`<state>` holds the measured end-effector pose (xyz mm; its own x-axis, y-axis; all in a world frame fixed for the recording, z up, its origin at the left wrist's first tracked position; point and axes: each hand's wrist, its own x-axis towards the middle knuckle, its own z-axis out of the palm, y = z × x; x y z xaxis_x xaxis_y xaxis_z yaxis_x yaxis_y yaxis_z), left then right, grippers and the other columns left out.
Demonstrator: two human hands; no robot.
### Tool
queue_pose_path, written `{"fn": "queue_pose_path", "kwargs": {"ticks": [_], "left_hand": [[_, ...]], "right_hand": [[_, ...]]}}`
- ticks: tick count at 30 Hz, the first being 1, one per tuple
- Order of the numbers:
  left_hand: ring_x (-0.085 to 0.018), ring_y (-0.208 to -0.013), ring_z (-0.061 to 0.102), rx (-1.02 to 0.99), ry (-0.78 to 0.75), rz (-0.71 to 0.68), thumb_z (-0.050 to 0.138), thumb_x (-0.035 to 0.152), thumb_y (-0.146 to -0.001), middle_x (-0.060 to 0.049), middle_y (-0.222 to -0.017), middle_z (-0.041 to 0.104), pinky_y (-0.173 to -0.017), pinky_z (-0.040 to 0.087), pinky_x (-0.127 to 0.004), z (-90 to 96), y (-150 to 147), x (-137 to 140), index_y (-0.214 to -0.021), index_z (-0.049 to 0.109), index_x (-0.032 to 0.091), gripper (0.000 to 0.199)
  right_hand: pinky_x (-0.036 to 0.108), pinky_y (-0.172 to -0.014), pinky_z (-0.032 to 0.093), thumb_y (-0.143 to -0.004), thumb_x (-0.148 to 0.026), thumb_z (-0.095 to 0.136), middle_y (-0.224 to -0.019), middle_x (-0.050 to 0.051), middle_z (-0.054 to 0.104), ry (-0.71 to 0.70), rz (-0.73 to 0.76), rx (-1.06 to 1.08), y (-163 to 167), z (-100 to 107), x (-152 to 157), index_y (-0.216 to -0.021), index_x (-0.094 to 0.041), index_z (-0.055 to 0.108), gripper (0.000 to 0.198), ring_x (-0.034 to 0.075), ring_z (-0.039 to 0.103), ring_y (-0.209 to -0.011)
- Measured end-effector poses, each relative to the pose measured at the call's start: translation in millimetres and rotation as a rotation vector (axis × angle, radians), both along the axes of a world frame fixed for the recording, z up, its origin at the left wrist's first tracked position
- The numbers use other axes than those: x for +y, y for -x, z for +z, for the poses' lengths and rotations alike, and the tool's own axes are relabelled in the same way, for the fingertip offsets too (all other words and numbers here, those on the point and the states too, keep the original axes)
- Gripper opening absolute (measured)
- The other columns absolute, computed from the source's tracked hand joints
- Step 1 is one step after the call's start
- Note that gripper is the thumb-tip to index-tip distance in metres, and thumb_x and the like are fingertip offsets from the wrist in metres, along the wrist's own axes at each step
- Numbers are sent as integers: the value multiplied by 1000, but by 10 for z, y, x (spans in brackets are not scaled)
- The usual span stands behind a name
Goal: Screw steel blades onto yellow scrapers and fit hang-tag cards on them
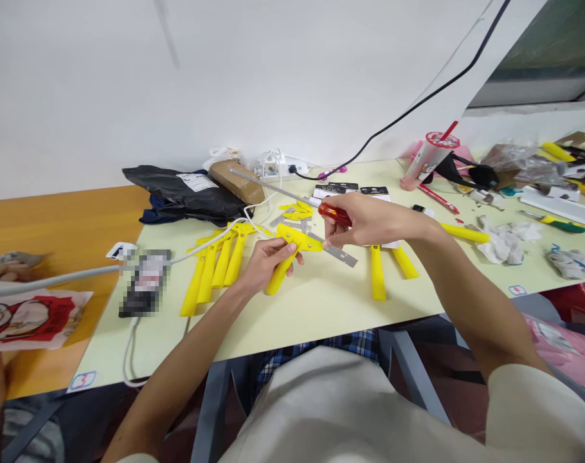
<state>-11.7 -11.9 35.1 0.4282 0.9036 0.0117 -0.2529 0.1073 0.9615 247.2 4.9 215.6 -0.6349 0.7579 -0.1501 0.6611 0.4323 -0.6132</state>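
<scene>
My left hand (266, 262) is closed around a yellow plastic scraper (279, 278), its wide head turned up and to the right. In my right hand (367, 218) is a screwdriver (335, 213) by its red handle; its long shaft points away to the upper left, off the scraper. The right fingertips are beside the right end of the scraper's head, and whether they touch it I cannot tell. Just behind lies a flat metal blade (343, 257). Several yellow scrapers (220, 267) lie in a row on the left, with loose yellow head pieces (299, 211) beyond my hands.
Yellow handles (378, 276) lie right of my hands. A white cable (210, 241) crosses the table on the left. Behind are a black bag (177, 193), a cardboard parcel (237, 182) and a power strip (278, 166). A cup (427, 161) stands at right; another person's hand (6, 269) is far left.
</scene>
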Motion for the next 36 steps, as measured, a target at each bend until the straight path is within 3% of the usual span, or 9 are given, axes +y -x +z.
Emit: {"fn": "queue_pose_path", "kwargs": {"ticks": [4, 9, 13, 16, 23, 30, 36], "left_hand": [[-13, -55, 65, -50, 27, 32, 88, 50, -92, -11, -85, 80, -54, 53, -26, 39, -2, 18, -88, 75, 13, 39], [-12, -54, 64, 8, 2, 5, 90, 50, -89, -11, -87, 81, -53, 54, -26, 93, -82, -65, -89, 79, 12, 40], [-13, -56, 65, 0, 11, -83, 89, 53, -90, -11, -87, 81, -52, 55, -26, 103, -207, -185, -97, 82, 12, 42], [-12, -55, 65, -17, 14, -75, 88, 51, -92, -11, -88, 81, -53, 55, -26, 70, -210, -183, -100, 82, 12, 40], [-12, -54, 65, -35, 3, 23, 87, 51, -93, -10, -86, 80, -53, 56, -26, 15, -88, -69, -101, 82, 12, 39], [-14, -57, 66, -5, -65, -41, 89, 52, -90, -13, -87, 81, -52, 58, -27, 128, -96, -118, -93, 84, 12, 41], [-15, -57, 66, 10, -96, -70, 89, 53, -90, -14, -87, 82, -53, 59, -27, 158, -75, -120, -95, 85, 12, 42]], "right_hand": [[33, -64, 42, -84, -24, 81, -87, 0, 73, -12, -88, 132, -22, -80, -1, -88, -24, 53, 28, 18, 60, -71], [33, -66, 39, -82, -28, 82, -80, -1, 65, -147, -241, 203, 87, -254, 6, -85, -24, 50, 32, 18, 54, -71], [33, -67, 41, -81, -25, 79, -82, -1, 68, -91, -170, 238, 197, -348, 31, -86, -24, 50, 30, 17, 56, -71], [33, -67, 42, -81, -24, 79, -84, -1, 70, -60, -150, 264, 193, -326, 49, -86, -24, 51, 29, 17, 57, -71], [34, -65, 40, -82, -29, 85, -83, 0, 67, -119, -272, 265, 65, -139, 24, -84, -24, 50, 35, 20, 58, -75], [35, -71, 47, -81, -20, 80, -88, 0, 76, -49, -168, 294, 187, -137, -70, -86, -25, 48, 33, 20, 65, -77], [34, -66, 43, -84, -19, 78, -86, -1, 75, -91, -142, 258, 216, -86, -140, -86, -25, 48, 30, 17, 60, -71]]}}
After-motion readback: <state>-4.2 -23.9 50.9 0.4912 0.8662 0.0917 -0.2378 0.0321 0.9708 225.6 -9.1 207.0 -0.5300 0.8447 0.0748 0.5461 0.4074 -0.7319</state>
